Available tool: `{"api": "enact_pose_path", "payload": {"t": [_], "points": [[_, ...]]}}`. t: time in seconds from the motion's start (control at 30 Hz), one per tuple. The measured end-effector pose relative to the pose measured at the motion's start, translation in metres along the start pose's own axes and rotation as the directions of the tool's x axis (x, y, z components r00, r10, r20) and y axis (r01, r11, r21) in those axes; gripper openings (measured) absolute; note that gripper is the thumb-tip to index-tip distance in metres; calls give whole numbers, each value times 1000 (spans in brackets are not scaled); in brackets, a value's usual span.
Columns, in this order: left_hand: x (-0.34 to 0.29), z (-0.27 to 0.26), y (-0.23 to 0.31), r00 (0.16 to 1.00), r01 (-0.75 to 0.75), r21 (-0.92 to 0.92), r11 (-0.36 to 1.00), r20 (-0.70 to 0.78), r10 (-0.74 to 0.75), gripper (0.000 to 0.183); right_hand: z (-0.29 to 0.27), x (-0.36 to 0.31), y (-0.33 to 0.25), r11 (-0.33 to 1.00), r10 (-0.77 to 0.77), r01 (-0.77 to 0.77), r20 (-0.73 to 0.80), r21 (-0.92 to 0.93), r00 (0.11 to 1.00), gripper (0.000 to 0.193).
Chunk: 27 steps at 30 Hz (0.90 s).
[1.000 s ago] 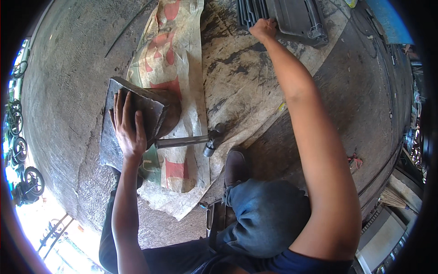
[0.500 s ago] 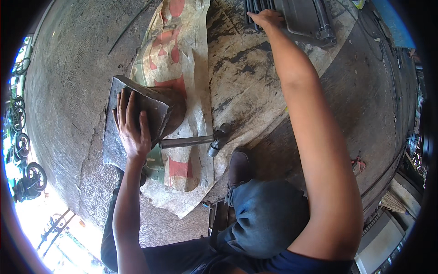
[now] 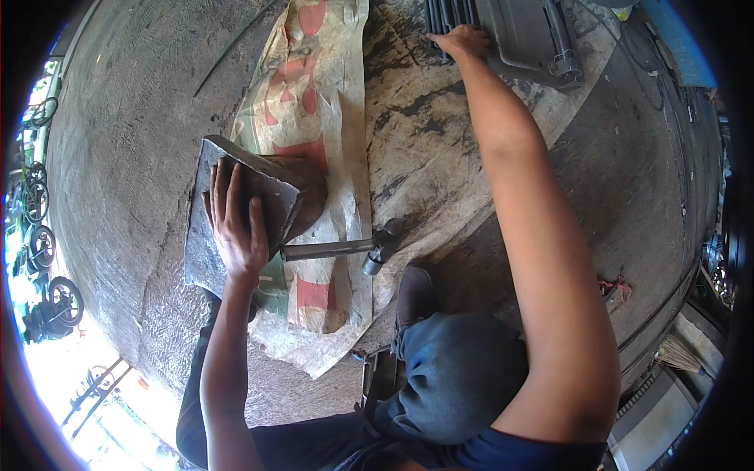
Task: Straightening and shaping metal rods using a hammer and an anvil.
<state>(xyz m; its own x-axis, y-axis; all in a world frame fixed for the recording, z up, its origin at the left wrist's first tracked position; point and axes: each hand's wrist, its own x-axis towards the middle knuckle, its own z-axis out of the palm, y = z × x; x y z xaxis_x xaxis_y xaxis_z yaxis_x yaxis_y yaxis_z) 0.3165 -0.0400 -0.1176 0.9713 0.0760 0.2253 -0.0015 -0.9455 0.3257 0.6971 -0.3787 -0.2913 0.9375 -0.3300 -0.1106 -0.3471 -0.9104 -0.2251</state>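
Observation:
My left hand (image 3: 239, 235) lies with fingers spread on the flat dark face of a heavy anvil-like block (image 3: 271, 188). The block's rounded brown lower part shows on its right side. Close to that hand, a hammer (image 3: 330, 249) lies on the ground cloth, handle end at the block and head to the right. My right arm stretches far forward. Its hand (image 3: 465, 41) rests over a row of dark rods (image 3: 449, 14), thumb side extended and nothing visibly gripped; some fingertips are hidden. Right beside the rods is a dark grey metal case (image 3: 526, 39).
A worn, stained sack sheet with red prints (image 3: 302, 78) covers the concrete floor (image 3: 133, 157). One thin rod (image 3: 236, 49) lies at the far left. My shoe (image 3: 414, 294) stands near the hammer. A straw broom (image 3: 679, 353) is at the right; bicycles (image 3: 64, 301) stand at the left edge.
The whole view has shifted slightly, so things sit a little lower and to the right. Both hands keep their places on the block and at the rods.

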Motion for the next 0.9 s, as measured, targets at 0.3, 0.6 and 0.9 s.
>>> {"api": "enact_pose_path", "payload": {"t": [0.3, 0.6, 0.9], "points": [[4, 1, 3, 1000, -15, -27, 1000, -12, 15, 53, -5, 16, 3, 995, -95, 100, 227, -12, 969, 120], [2, 0, 5, 1000, 0, -35, 999, 1, 0, 53, 2, 5, -6, 997, -12, 12, 2, 71, 1000, 120], [1, -2, 1, 1000, 3, -16, 1000, 4, -3, 53, -22, -6, -16, 994, -44, 60, 181, -88, 982, 120]]}}
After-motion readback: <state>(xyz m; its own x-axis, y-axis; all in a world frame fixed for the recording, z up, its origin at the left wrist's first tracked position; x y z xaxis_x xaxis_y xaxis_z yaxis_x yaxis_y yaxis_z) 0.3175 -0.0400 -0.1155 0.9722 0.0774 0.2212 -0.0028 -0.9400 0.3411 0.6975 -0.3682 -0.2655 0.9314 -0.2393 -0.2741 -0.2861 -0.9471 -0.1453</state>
